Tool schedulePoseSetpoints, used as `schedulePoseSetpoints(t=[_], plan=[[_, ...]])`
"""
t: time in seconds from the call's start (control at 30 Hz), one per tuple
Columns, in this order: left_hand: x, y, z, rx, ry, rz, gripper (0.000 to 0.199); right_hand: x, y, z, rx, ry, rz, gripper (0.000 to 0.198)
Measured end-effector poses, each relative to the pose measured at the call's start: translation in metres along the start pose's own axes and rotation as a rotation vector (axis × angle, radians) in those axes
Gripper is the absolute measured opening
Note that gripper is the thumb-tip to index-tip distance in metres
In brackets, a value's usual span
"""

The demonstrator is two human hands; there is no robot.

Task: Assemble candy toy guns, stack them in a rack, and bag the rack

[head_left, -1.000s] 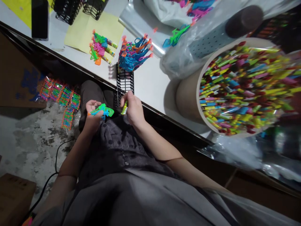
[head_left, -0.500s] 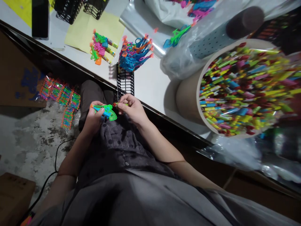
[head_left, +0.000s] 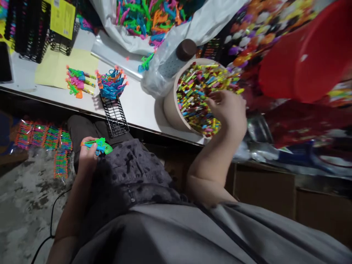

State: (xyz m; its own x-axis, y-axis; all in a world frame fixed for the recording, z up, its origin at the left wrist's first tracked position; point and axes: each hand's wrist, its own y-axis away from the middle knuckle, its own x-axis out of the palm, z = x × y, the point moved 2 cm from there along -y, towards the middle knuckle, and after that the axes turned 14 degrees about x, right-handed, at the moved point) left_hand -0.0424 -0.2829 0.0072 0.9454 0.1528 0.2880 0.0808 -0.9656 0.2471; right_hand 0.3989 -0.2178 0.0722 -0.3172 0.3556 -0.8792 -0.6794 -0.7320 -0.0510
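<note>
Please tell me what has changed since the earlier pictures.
The right hand has moved away from the left hand, rightward to the tub of coloured sticks; whether it holds anything is unclear. The view has swung right. The left hand still holds the green-and-blue toy, and the black rack stays put.

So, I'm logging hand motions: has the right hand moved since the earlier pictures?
Yes, rightward: the right hand was by the rack, well clear of the tub, and is now over the tub's open top.
</note>
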Motion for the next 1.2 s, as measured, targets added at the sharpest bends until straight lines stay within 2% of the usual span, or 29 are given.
schedulePoseSetpoints(t=[0.07, 0.13, 0.2, 0.3, 0.4, 0.43, 0.5, 0.57, 0.63, 0.67, 0.73, 0.8, 0.87, 0.93, 1.03, 1.2], plan=[[0.005, 0.0, -0.004, 0.018, -0.052, -0.046, 0.022, 0.004, -0.018, -0.017, 0.031, 0.017, 0.014, 0.011], [0.009, 0.001, -0.008, 0.051, -0.072, -0.058, 0.021, 0.017, -0.031, -0.023, 0.011, -0.151, 0.005, 0.016], [0.01, 0.002, -0.009, 0.079, -0.069, -0.061, 0.021, 0.031, -0.04, -0.024, 0.009, -0.269, 0.023, 0.025], [0.006, 0.005, -0.004, 0.099, -0.075, -0.097, 0.024, 0.043, -0.045, -0.02, 0.088, -0.254, 0.012, 0.027], [0.002, 0.011, 0.003, 0.123, -0.107, -0.12, 0.033, 0.035, -0.039, -0.012, 0.213, -0.23, -0.122, 0.024], [0.0, 0.013, 0.006, 0.115, -0.112, -0.109, 0.036, 0.03, -0.034, -0.009, 0.214, -0.27, -0.168, 0.024], [-0.001, 0.016, 0.011, 0.093, -0.109, -0.075, 0.04, 0.019, -0.018, 0.002, 0.111, -0.441, -0.177, 0.022], [0.0, 0.018, 0.014, 0.07, -0.081, -0.028, 0.042, 0.013, 0.005, 0.019, -0.049, -0.657, -0.042, 0.017], [0.003, 0.019, 0.015, 0.044, -0.044, 0.031, 0.045, 0.016, 0.037, 0.04, -0.122, -0.806, 0.192, 0.005], [0.005, 0.019, 0.015, 0.025, -0.024, 0.06, 0.046, 0.023, 0.055, 0.052, -0.14, -0.849, 0.347, 0.006], [0.011, 0.019, 0.013, 0.002, -0.008, 0.085, 0.048, 0.044, 0.095, 0.078, -0.204, -0.854, 0.776, 0.017], [0.016, 0.018, 0.009, 0.006, -0.025, 0.067, 0.049, 0.069, 0.135, 0.099, -0.244, -0.722, 1.225, 0.028], [0.019, 0.018, 0.006, 0.005, -0.066, 0.052, 0.045, 0.09, 0.166, 0.114, -0.209, -0.705, 1.454, 0.039], [0.02, 0.018, 0.004, -0.001, -0.126, 0.058, 0.038, 0.105, 0.185, 0.122, -0.149, -0.757, 1.522, 0.044], [0.017, 0.018, 0.002, 0.023, -0.215, 0.06, 0.031, 0.115, 0.199, 0.126, -0.085, -0.794, 1.495, 0.041], [0.011, 0.018, 0.001, 0.069, -0.313, 0.061, 0.027, 0.121, 0.204, 0.125, -0.035, -0.757, 1.465, 0.041]])
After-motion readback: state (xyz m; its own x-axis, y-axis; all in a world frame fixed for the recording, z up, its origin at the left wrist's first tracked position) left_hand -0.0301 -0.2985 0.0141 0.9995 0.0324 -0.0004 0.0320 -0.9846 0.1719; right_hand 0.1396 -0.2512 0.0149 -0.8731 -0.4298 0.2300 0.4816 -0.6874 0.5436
